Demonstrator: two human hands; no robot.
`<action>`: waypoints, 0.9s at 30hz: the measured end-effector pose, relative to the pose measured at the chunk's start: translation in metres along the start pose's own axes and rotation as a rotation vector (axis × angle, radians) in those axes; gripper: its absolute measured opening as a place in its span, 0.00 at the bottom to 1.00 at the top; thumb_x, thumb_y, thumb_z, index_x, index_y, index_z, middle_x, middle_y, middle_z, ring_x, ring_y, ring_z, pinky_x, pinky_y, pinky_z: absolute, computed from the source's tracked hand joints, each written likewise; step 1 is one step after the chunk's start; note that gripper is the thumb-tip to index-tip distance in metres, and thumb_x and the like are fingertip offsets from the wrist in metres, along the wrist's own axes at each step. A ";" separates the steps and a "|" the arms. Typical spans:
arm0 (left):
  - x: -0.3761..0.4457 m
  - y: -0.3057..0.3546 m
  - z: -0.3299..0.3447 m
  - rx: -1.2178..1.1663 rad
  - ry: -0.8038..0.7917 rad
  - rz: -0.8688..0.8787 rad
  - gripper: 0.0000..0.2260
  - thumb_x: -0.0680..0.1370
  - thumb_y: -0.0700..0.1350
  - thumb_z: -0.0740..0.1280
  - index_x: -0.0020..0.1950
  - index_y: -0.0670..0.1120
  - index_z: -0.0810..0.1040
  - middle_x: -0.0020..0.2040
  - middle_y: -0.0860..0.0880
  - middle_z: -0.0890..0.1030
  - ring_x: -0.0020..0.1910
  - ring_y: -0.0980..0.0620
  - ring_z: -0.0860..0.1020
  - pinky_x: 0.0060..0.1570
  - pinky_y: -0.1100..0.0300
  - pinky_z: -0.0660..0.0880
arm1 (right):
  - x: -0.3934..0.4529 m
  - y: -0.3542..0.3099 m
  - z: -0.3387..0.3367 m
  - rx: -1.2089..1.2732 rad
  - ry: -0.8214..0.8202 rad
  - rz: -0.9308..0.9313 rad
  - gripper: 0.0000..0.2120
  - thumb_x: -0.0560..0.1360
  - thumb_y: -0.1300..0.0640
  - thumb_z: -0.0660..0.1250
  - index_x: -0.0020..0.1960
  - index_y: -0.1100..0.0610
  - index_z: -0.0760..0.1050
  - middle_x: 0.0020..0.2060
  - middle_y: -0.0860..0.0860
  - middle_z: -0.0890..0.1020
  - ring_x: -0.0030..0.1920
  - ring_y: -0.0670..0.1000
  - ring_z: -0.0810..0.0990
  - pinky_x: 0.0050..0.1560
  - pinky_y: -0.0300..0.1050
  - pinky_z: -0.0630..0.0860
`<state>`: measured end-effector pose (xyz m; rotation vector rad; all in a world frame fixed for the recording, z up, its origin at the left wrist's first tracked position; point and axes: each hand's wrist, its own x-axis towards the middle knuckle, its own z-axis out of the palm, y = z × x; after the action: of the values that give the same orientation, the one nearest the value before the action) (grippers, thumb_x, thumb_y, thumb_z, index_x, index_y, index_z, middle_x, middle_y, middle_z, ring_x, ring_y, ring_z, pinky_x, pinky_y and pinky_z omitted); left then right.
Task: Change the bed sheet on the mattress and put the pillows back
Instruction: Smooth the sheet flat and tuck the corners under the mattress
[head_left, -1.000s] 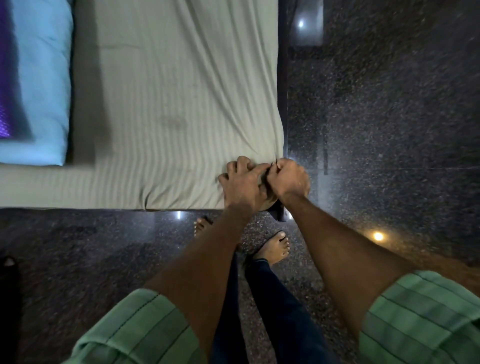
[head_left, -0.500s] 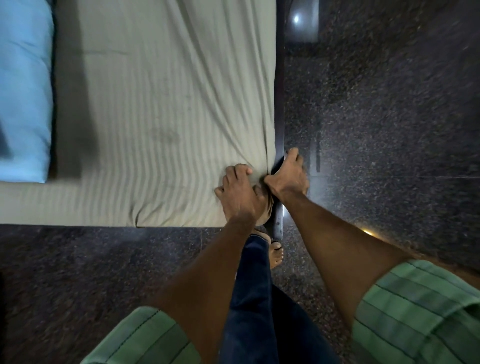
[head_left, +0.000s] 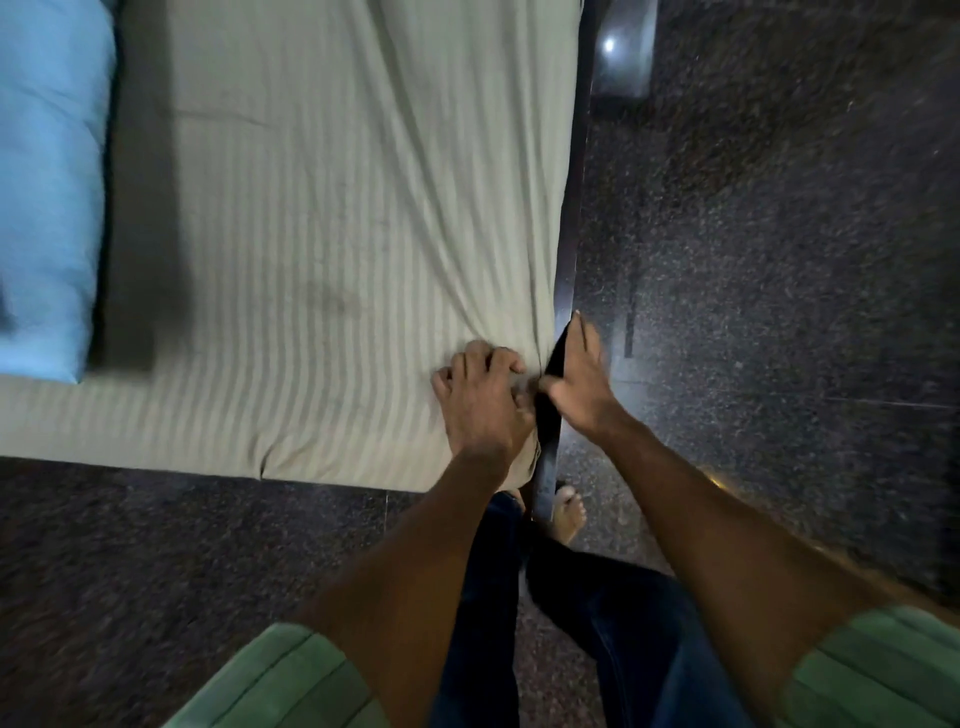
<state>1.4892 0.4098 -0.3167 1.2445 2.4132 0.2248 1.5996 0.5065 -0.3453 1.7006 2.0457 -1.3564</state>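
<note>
Dark speckled floor (head_left: 753, 260) is seen around a mattress covered by a pale striped bed sheet (head_left: 337, 234). At its near right corner, bunched sheet is gripped by the left hand (head_left: 485, 400), while the right hand (head_left: 579, 379) is laid with straight fingers along the dark bed frame (head_left: 569, 249). A blue pillow (head_left: 47, 182) is seen at the left edge.

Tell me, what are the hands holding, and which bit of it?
The left hand grips the bed sheet at its near corner. The right hand lies flat along the bed's edge, pinching nothing that I can see.

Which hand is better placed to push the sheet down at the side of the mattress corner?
Probably the right hand: it lies along the bed's side edge. The left hand rests on top of the sheet.
</note>
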 end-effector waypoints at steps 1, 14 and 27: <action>0.003 0.002 -0.002 -0.010 -0.019 0.014 0.16 0.68 0.48 0.71 0.54 0.57 0.75 0.56 0.53 0.72 0.58 0.49 0.71 0.58 0.50 0.65 | 0.001 -0.003 -0.007 0.060 0.073 -0.054 0.45 0.72 0.53 0.67 0.83 0.56 0.48 0.81 0.53 0.52 0.80 0.57 0.53 0.79 0.58 0.57; 0.043 0.020 -0.016 -0.249 0.123 -0.190 0.13 0.73 0.47 0.67 0.58 0.51 0.76 0.57 0.50 0.74 0.56 0.47 0.74 0.54 0.48 0.74 | 0.069 -0.061 -0.045 -0.284 0.511 -0.114 0.11 0.78 0.51 0.63 0.37 0.52 0.71 0.43 0.54 0.82 0.54 0.60 0.76 0.54 0.54 0.69; 0.071 0.083 -0.001 -0.182 0.096 -0.571 0.12 0.68 0.52 0.75 0.49 0.57 0.77 0.58 0.51 0.71 0.60 0.44 0.71 0.57 0.46 0.70 | 0.094 -0.051 -0.090 -0.044 0.086 0.089 0.27 0.63 0.48 0.75 0.56 0.55 0.67 0.52 0.54 0.78 0.53 0.60 0.79 0.49 0.52 0.78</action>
<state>1.5135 0.5164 -0.3094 0.4438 2.6430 0.3253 1.5613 0.6393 -0.3244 1.8379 2.0022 -1.2233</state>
